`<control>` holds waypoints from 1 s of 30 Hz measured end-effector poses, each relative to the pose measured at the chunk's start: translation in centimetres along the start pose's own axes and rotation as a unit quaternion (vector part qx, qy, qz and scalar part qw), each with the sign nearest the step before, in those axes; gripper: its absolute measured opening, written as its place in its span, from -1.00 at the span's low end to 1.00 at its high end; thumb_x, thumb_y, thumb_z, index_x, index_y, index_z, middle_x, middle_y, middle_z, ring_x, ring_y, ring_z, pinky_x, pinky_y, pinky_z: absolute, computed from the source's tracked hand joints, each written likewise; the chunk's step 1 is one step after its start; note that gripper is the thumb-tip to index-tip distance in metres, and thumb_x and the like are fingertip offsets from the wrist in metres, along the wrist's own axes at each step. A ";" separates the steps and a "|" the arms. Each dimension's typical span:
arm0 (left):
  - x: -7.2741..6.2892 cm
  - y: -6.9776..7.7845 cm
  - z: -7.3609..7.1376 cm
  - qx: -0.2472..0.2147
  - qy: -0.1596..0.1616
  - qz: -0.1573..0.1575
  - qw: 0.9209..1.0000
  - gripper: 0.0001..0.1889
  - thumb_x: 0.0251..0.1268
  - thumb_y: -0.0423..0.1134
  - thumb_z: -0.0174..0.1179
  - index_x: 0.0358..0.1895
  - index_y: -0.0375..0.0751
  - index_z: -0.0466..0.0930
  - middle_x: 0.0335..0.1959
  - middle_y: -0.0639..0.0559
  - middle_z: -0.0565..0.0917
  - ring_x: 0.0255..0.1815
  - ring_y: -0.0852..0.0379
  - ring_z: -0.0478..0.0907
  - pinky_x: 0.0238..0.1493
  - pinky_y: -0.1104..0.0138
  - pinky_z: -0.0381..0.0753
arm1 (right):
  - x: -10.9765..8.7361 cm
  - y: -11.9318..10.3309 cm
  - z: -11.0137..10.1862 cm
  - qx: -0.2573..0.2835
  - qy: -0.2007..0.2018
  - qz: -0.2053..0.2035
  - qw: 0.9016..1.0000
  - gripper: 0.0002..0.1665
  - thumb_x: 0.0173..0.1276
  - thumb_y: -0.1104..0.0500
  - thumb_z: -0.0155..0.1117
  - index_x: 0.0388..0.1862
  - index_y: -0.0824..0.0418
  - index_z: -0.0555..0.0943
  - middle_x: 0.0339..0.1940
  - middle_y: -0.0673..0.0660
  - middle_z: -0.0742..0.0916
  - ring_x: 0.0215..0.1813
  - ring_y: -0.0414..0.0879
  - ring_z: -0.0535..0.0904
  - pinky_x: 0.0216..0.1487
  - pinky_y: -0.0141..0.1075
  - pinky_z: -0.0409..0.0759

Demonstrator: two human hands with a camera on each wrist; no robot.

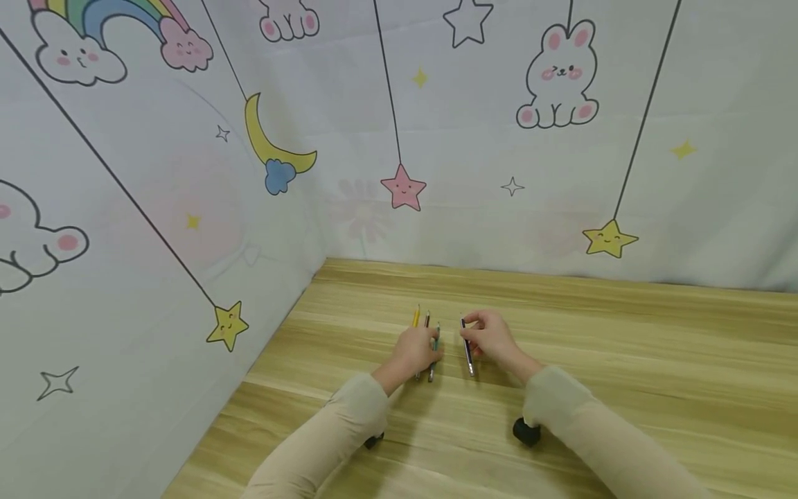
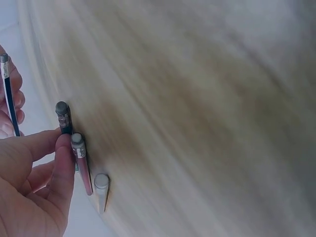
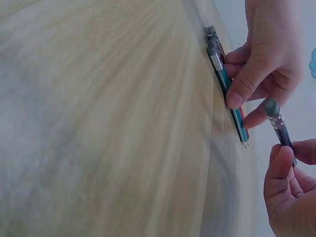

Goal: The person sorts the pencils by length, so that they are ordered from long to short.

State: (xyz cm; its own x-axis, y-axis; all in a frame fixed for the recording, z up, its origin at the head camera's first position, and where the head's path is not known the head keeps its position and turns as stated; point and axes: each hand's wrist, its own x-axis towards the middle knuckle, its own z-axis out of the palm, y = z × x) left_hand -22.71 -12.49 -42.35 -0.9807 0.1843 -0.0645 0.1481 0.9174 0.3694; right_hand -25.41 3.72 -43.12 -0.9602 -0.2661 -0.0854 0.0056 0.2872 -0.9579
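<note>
Between the thumb and fingertips of my right hand (image 1: 492, 339) is a dark pencil (image 1: 468, 352), its silver ferrule and eraser end pointing toward me. In the right wrist view that dark pencil (image 3: 280, 129) appears raised off the tabletop. My left hand (image 1: 411, 350) reaches over several pencils lying side by side, its thumb and fingers pinching a green pencil (image 3: 224, 81). Right beside it lies a reddish-brown pencil (image 2: 84, 173), partly covered by the hand in the head view. Farthest left is a yellow pencil (image 1: 415, 317), its middle hidden beneath the hand.
The pencils lie on a wood-grain table (image 1: 623, 346). A pale cloth wall (image 1: 467, 229) with printed stars and rabbits borders it at the back, another on the left. A black round object (image 1: 526, 431) shows under the right sleeve.
</note>
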 end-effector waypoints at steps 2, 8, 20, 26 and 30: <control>0.0 -0.1 0.0 -0.004 0.000 0.000 1.000 -0.61 0.02 -0.23 0.26 -0.04 -0.28 0.52 -0.75 0.10 0.50 -0.83 0.31 0.31 -0.79 0.56 0.26 | 0.1 0.0 0.5 -0.008 0.002 0.003 1.000 -0.63 0.16 0.33 0.15 -0.04 0.43 0.43 -0.59 0.07 0.54 -0.70 -0.22 0.41 -0.67 -0.40 0.45; -0.1 -0.2 0.0 -0.009 0.004 0.003 1.000 -0.62 0.01 -0.24 0.27 -0.06 -0.29 0.53 -0.71 0.08 0.52 -0.78 0.29 0.28 -0.73 0.52 0.26 | 0.3 0.0 1.8 -0.042 0.004 0.011 0.999 -0.67 0.14 0.32 0.18 -0.09 0.41 0.48 -0.67 0.06 0.52 -0.75 -0.21 0.38 -0.70 -0.39 0.43; -0.1 -0.4 -0.2 -0.017 0.014 0.006 1.000 -0.62 -0.02 -0.25 0.29 -0.07 -0.29 0.54 -0.63 0.02 0.58 -0.75 0.28 0.28 -0.71 0.51 0.25 | 0.6 0.3 2.8 -0.087 -0.002 0.013 0.996 -0.75 0.11 0.35 0.20 -0.19 0.42 0.53 -0.73 0.09 0.57 -0.80 -0.21 0.35 -0.76 -0.41 0.39; 0.0 -0.6 0.0 -0.018 0.017 0.010 1.000 -0.64 -0.02 -0.25 0.29 -0.09 -0.28 0.55 -0.62 0.02 0.58 -0.75 0.29 0.28 -0.72 0.52 0.26 | 1.0 0.4 3.1 -0.118 -0.002 0.025 0.993 -0.73 0.12 0.32 0.21 -0.17 0.41 0.54 -0.71 0.09 0.58 -0.78 -0.22 0.37 -0.74 -0.42 0.41; 0.0 -0.6 -0.1 -0.015 0.017 0.009 1.000 -0.64 -0.02 -0.24 0.29 -0.10 -0.27 0.56 -0.60 0.01 0.60 -0.74 0.29 0.29 -0.71 0.51 0.27 | 1.3 0.1 3.2 -0.143 -0.003 0.030 0.989 -0.74 0.12 0.31 0.21 -0.18 0.39 0.54 -0.71 0.09 0.58 -0.77 -0.22 0.38 -0.73 -0.42 0.42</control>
State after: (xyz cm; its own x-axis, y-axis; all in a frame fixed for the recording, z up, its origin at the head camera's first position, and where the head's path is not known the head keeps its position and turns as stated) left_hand -22.82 -13.02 -42.51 -0.9818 0.1879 -0.0265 0.1620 0.9029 0.3982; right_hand -25.75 0.49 -44.22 -0.9587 -0.2463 -0.1424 -0.0177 0.5511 -0.8343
